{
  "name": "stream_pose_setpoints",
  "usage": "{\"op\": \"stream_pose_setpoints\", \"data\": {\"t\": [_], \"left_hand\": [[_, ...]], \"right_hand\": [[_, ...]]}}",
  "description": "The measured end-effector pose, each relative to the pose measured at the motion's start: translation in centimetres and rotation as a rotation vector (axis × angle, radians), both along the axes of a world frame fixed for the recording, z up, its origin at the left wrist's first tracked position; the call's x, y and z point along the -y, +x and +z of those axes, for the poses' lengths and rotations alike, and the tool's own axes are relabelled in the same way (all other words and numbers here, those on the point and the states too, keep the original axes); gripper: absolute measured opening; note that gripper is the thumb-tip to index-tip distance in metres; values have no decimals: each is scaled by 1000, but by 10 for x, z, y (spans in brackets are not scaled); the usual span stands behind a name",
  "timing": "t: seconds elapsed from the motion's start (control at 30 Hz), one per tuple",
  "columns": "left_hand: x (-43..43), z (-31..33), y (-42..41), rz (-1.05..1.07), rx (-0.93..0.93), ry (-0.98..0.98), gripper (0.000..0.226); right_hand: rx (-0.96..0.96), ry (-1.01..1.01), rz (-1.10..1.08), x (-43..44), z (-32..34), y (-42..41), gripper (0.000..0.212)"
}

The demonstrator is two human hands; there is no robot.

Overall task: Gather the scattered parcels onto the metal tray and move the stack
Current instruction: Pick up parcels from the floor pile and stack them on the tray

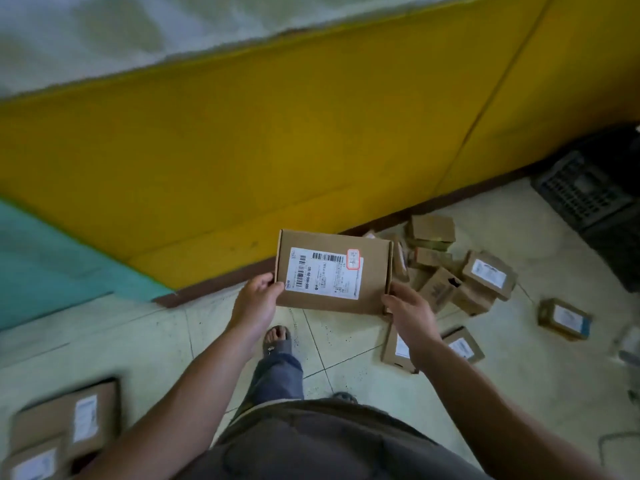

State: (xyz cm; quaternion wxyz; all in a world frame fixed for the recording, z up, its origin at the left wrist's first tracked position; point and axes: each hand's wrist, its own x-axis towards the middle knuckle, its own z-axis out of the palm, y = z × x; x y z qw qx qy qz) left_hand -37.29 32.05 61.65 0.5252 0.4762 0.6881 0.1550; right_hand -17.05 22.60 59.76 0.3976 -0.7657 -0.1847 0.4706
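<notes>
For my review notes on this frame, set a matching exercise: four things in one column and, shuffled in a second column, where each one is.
Things
1. labelled parcel
2. parcel pile
3. black crate
4. blurred parcels

Places
A. bottom-left corner of the view
B. held between the left hand and the right hand
C. far right, beyond the heap
D. heaped on the floor at the foot of the yellow wall

Pairs: 1-B, 2-D, 3-C, 4-A
</notes>
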Motion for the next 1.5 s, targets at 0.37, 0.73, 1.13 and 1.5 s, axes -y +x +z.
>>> {"op": "stream_pose_setpoints", "data": {"t": [0.37,0.73,1.13,1.5], "left_hand": [[142,24,-127,455,64,-9,19],[291,31,-323,860,144,12,16],[390,7,-521,1099,157,-18,24],[347,-14,-709,1206,115,-81,35]], "right_hand": [[-14,15,438,32,17,-109,25],[45,-23,756,102,7,-327,23],[84,-74,1111,145,-6,-560,24],[7,-144,1184,85,-41,-767,19]]}}
